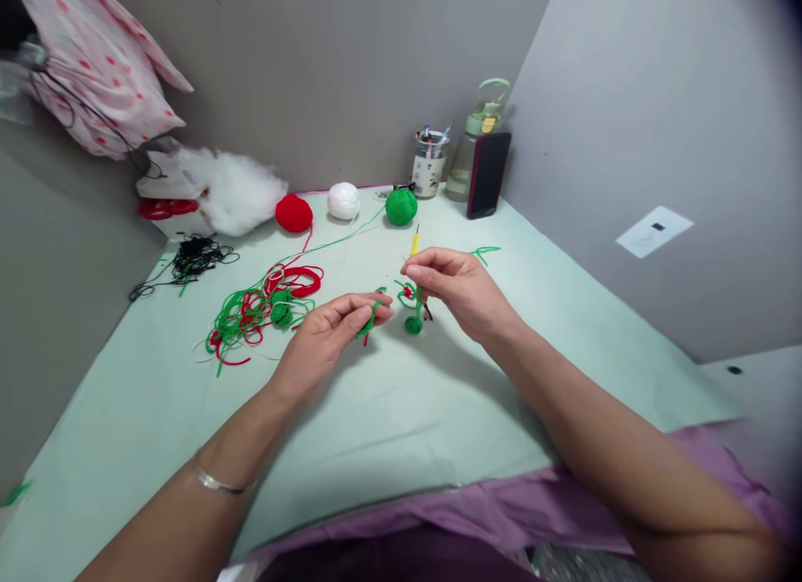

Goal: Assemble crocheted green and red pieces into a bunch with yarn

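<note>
My left hand (335, 321) is closed, pinching a small green crocheted piece (368, 323) between thumb and fingers. A bit of red hangs below that piece. To its right and slightly higher, my right hand (454, 281) is in a pinch, with something thin and pale at its fingertips, too small to name. Just behind these fingers is a yellow-handled crochet hook (415, 243), its lower end hidden by the hand. Below the right hand are a small green ball-shaped piece (413, 325) and a green and red crocheted piece (408, 292).
A tangle of green, red and white yarn (254, 315) lies left. Behind stand red (294, 214), white (343, 201) and green (401, 207) yarn balls, a pen cup (429, 166), a bottle (462, 164) and a phone (489, 175). Black yarn (197, 258) and white stuffing (241, 189) sit far left.
</note>
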The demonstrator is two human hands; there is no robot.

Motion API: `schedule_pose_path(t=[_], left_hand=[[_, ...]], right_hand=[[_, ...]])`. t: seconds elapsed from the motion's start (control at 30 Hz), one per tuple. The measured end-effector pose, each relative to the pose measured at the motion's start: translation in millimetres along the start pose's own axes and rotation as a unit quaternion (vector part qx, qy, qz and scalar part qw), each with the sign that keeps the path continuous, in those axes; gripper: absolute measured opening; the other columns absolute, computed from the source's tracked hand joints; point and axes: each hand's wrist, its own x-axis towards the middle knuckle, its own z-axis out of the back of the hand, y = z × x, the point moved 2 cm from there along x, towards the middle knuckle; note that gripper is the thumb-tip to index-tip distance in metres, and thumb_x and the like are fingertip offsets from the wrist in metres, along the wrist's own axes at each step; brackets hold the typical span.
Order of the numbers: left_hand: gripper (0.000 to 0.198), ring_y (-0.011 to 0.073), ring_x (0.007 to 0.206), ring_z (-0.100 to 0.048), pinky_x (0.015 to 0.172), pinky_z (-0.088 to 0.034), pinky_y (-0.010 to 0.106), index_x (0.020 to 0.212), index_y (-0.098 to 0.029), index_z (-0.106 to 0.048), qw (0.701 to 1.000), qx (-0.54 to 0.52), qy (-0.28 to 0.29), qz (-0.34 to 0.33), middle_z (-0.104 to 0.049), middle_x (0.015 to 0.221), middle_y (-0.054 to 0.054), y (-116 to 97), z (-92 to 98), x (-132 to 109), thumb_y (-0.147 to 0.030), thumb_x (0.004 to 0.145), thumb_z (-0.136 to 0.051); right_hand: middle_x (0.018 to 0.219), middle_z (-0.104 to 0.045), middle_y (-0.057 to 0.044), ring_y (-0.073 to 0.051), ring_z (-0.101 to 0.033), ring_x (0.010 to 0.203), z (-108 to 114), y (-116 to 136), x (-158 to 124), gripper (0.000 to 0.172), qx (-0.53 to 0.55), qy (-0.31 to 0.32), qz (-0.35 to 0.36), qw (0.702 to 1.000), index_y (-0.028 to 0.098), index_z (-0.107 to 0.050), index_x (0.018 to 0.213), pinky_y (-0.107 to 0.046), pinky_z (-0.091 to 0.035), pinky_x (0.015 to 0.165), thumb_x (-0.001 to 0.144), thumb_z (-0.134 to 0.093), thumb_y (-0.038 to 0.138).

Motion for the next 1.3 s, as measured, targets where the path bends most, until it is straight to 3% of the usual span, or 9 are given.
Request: schedule_pose_path(t=[0.2,0.4,0.63,0.93,1.13,1.3], left_hand=[[0.020,0.0202,0.104,-0.061,0.098,-0.042,0.034,0.093,-0.020,-0.072,1.000,0.015,0.009,0.003,-0.068,0.120,0.006,3.4,-0.2,-0.1,-0.037,0.092,-0.061],[0.022,0.0232,0.109,-0.059,0.102,-0.039,0.038,0.095,-0.019,-0.071,0.999,0.043,0.019,-0.001,-0.067,0.123,0.008,1.8,-0.5,-0.6,-0.037,0.093,-0.058],[0.022,0.0220,0.110,-0.059,0.103,-0.038,0.035,0.091,-0.019,-0.070,0.998,0.051,0.022,-0.008,-0.067,0.123,0.008,1.6,-0.3,-0.5,-0.036,0.093,-0.057],[0.021,0.0220,0.112,-0.058,0.102,-0.038,0.034,0.093,-0.020,-0.071,0.999,0.044,0.017,-0.001,-0.067,0.122,0.006,2.0,-0.5,-0.5,-0.037,0.093,-0.058],[0.029,0.0235,0.103,-0.061,0.094,-0.043,0.035,0.107,-0.022,-0.072,0.998,0.051,-0.010,0.019,-0.071,0.098,0.005,-0.1,0.4,-2.0,-0.042,0.093,-0.058],[0.024,0.0242,0.104,-0.061,0.093,-0.044,0.035,0.089,-0.020,-0.074,0.999,0.041,-0.016,0.012,-0.070,0.116,0.007,-2.3,1.4,-1.8,-0.040,0.090,-0.061]], right_hand=[[0.070,-0.064,0.002,-0.008,-0.057,0.056,-13.6,9.8,-10.3,0.019,0.035,0.074,0.042,0.996,0.016,-0.065,0.082,-0.023,-0.047,0.056,0.080,-0.076,0.031],[0.068,-0.064,0.001,-0.008,-0.057,0.057,-20.6,13.8,-12.5,0.016,-0.009,0.075,0.075,0.994,0.015,-0.067,0.077,-0.022,-0.048,0.057,0.080,-0.076,0.027],[0.068,-0.066,0.001,-0.008,-0.059,0.060,-20.1,10.9,-14.0,0.007,-0.045,0.074,0.094,0.992,0.015,-0.067,0.079,-0.021,-0.049,0.058,0.084,-0.070,0.019],[0.070,-0.065,0.001,-0.010,-0.059,0.063,-20.2,12.5,-14.6,0.008,-0.102,0.066,0.124,0.985,0.015,-0.066,0.079,-0.023,-0.049,0.060,0.086,-0.068,0.021],[0.078,-0.065,-0.002,-0.012,-0.057,0.068,-18.0,12.4,-16.9,0.012,-0.196,0.052,0.165,0.965,0.017,-0.068,0.081,-0.027,-0.045,0.062,0.089,-0.066,0.026],[0.078,-0.066,-0.002,-0.013,-0.057,0.069,-16.7,13.6,-16.3,0.014,-0.199,0.059,0.162,0.965,0.017,-0.069,0.078,-0.027,-0.045,0.064,0.088,-0.068,0.027]])
